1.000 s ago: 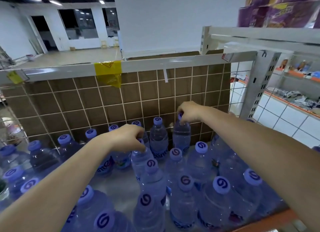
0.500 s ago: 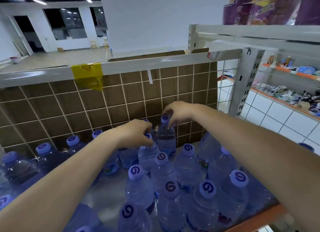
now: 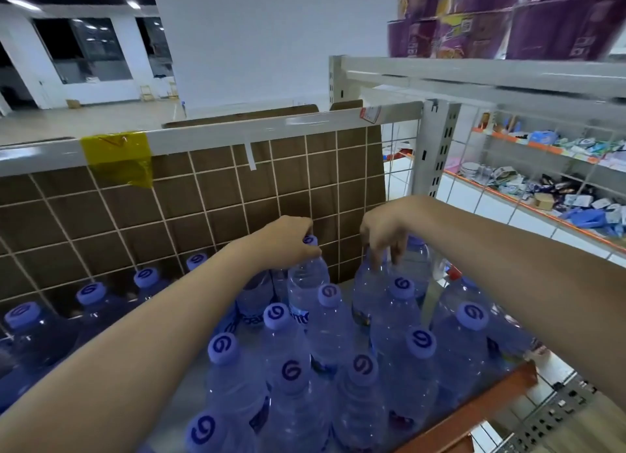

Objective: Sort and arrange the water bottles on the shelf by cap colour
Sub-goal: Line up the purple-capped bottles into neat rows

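Several clear water bottles with pale purple caps stand packed on the shelf (image 3: 474, 415). My left hand (image 3: 288, 244) is closed over the cap and neck of one back-row bottle (image 3: 308, 276). My right hand (image 3: 384, 235) hangs fingers-down over the neck of another bottle (image 3: 367, 283) further right at the back, fingertips touching its shoulder; its cap is hidden under the hand. One bottle with a red cap (image 3: 452, 274) shows at the right, behind my right forearm.
A brown cardboard back behind a wire grid (image 3: 203, 208) closes the rear of the shelf, with yellow tape (image 3: 117, 157) on the top rail. A white upright post (image 3: 435, 154) stands at the right. Purple packs (image 3: 508, 18) sit on the shelf above.
Both hands have shifted to the right along the back row; the left hand carried its bottle along, and the right hand left the bottle it held and now rests on one further right.
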Available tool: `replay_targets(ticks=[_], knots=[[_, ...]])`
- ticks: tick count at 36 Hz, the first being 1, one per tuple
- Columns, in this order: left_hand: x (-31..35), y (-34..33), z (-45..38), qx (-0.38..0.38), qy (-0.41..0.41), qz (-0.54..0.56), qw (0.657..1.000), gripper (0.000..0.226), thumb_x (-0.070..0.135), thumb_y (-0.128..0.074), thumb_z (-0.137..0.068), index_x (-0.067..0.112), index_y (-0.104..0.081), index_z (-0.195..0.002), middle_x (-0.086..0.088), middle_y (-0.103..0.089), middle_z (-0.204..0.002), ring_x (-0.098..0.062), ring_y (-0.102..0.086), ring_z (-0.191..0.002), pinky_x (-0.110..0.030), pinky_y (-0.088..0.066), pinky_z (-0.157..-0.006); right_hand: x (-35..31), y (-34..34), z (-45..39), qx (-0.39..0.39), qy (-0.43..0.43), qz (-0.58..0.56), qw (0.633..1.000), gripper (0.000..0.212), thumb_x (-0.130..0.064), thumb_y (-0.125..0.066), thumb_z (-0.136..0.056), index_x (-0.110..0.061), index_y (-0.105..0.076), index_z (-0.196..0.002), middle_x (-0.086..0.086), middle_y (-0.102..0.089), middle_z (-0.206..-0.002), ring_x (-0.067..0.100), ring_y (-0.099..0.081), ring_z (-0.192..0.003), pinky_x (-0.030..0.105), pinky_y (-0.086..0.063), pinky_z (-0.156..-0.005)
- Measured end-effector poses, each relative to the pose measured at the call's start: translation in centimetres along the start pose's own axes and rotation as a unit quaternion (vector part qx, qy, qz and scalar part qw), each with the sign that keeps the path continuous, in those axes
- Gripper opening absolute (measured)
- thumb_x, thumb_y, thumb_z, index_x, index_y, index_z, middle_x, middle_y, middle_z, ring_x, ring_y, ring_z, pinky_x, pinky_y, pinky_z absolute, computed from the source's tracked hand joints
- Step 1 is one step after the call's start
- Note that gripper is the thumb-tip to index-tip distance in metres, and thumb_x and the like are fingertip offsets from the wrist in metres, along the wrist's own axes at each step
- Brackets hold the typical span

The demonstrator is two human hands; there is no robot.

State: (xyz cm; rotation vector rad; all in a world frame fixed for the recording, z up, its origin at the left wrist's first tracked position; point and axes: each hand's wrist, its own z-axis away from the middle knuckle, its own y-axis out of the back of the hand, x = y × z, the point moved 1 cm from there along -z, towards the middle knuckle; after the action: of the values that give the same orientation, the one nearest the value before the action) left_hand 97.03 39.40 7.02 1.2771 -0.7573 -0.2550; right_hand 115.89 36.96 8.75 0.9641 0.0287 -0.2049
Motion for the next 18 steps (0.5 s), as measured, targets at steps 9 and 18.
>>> replay_targets(ticks=[9, 18], knots=[[1.1, 0.1, -2.1, 0.047, 0.018, 0.011, 0.999, 0.022, 0.037, -0.055, -0.093, 0.015, -0.052, -0.092, -0.005, -0.06, -0.089, -0.019, -0.058, -0.077, -0.032, -0.05, -0.072, 2.0, 0.7, -0.2, 0.063, 0.03, -0.077, 0.995, 0.032, -0.01, -0.083, -0.07, -0.001, -0.069, -0.097, 0.015, -0.071, -0.095, 0.026, -0.074, -0.078, 0.038, -0.061, -0.075], [2.2, -0.4, -5.5, 0.066, 0.051, -0.047, 0.995, 0.024, 0.038, -0.052, -0.094, 0.014, -0.047, -0.094, -0.006, -0.056, -0.09, -0.023, -0.056, -0.078, -0.036, -0.047, -0.067, 3.3, 2.2, -2.1, 0.177, 0.058, -0.085, 0.979, 0.01, -0.016, -0.077, -0.077, -0.01, -0.069, -0.075, 0.005, -0.067, -0.072, 0.004, -0.062, -0.045, 0.017, -0.045, -0.045]])
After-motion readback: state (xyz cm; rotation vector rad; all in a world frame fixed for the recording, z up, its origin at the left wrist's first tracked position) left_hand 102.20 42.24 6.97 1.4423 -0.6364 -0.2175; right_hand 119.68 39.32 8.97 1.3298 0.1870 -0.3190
